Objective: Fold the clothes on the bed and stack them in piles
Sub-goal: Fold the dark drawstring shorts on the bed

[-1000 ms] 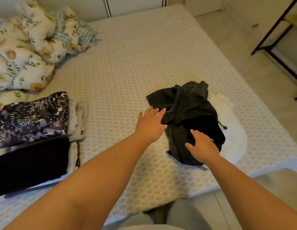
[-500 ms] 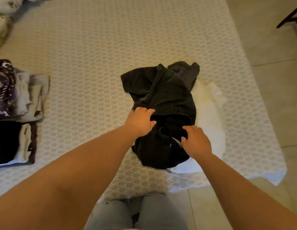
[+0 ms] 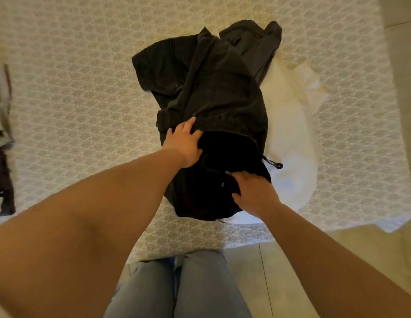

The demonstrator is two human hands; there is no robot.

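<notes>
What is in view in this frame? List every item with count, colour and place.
dark garment: one, charcoal black, crumpled at bed centre, drawcord toggle at its right edge
white garment: one, white, under and right of the dark one
folded pile: partly cut off, grey and dark, left edge
bed cover: one, pale patterned
floor: tiled, beige, bottom and right
legs: grey-blue trousers, bottom centre
left hand: on the dark garment's waistband
right hand: gripping its near edge
</notes>
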